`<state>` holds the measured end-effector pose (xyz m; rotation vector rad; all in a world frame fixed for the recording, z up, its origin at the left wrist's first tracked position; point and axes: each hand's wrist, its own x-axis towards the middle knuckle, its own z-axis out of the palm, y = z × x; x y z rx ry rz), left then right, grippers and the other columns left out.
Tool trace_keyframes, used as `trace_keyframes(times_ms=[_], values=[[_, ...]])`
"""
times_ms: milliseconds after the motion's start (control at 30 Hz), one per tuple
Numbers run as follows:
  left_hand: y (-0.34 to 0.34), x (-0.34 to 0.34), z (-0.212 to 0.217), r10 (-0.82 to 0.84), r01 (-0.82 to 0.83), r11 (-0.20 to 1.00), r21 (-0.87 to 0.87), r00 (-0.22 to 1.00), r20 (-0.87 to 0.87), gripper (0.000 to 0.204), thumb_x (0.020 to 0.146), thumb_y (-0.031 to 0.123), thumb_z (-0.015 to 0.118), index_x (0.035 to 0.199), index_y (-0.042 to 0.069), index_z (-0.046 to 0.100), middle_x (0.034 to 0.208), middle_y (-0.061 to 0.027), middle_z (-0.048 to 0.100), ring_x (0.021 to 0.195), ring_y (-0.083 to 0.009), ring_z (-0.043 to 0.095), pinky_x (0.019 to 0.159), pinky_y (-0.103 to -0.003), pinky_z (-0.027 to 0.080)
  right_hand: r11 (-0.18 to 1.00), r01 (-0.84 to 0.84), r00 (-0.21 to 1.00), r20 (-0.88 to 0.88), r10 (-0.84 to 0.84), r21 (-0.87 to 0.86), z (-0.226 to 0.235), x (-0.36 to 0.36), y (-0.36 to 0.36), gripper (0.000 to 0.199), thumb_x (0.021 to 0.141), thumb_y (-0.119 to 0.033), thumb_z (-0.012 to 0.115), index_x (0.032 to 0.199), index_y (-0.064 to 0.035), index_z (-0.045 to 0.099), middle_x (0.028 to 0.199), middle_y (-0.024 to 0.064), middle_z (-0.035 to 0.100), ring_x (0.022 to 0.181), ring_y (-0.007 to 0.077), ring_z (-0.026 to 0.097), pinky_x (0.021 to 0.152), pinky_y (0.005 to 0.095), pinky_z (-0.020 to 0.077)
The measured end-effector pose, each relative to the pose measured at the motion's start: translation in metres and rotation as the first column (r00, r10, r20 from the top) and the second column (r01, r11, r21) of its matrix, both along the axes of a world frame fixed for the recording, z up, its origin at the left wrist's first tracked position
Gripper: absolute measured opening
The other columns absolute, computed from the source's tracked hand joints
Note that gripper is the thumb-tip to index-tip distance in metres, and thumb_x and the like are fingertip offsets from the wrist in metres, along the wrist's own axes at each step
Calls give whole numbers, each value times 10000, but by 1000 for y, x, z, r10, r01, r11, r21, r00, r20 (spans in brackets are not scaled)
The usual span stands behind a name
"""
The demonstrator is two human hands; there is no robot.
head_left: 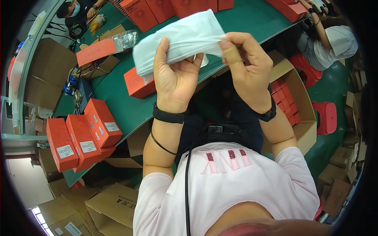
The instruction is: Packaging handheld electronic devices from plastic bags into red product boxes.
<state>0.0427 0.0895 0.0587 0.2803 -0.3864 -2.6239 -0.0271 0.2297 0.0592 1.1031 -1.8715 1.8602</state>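
Cartons (114, 206) crowd the room around a green table (112, 84) where closed red boxes (103, 120) stand. Above it is the white packet (181, 39), apparently mid-handling and not yet set down: the left hand (177, 80) grasps it from below, the right hand (250, 70) pinches its end.

At right, we locate a red stool (330, 118) on the green floor (334, 85) near a co-worker (341, 44); at lower left, brown cartons (112, 206).

Orange-red boxes (82, 131) on green tabletop (113, 87)
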Motion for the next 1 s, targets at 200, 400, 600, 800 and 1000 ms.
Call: trace_keyframes(times_ms=[200,400,600,800,1000], values=[[17,11,-18,105,-63,894,-443,992,71,340,998,199,665,1286,40,577,1200,-44,646,1133,-169,620,994,-369,499,930,188,827,-562,23,315,-1,9,14,779,789,-98,801,1479,-9,450,1164,130,683,862,261,675,742,345,550],[-3,54,-35,-191,216,-40,-976,957,220,359,935,292,779,1166,32,692,1222,-82,664,1137,-210,623,944,-390,519,554,-827,417,765,491,95,-27,-28,60,154,878,0,708,1022,43,741,958,38,759,784,52,663,734,236,535],[33,47,-47,-166,223,202,-954,967,191,265,960,178,621,1197,61,605,1515,-145,444,1384,-319,458,1117,-402,415,627,-721,693,339,637,295,-43,2,67,812,827,-37,769,1521,40,356,1423,186,493,1264,303,536,1080,415,427],[45,29,-47,3,88,437,-895,995,99,423,957,274,717,1296,36,635,1252,-134,656,1203,-313,594,1062,-412,440,893,-198,933,-202,299,404,-44,3,35,767,855,-138,751,1497,66,386,1373,271,544,1190,448,594,1024,444,477],[-45,29,-25,411,280,-532,-799,910,45,863,688,379,930,1393,29,576,1358,-181,632,1321,-372,537,1127,-455,404,668,-309,923,42,384,677,51,-100,6,441,865,-162,746,1252,24,644,1051,200,690,949,342,653,832,379,512]])
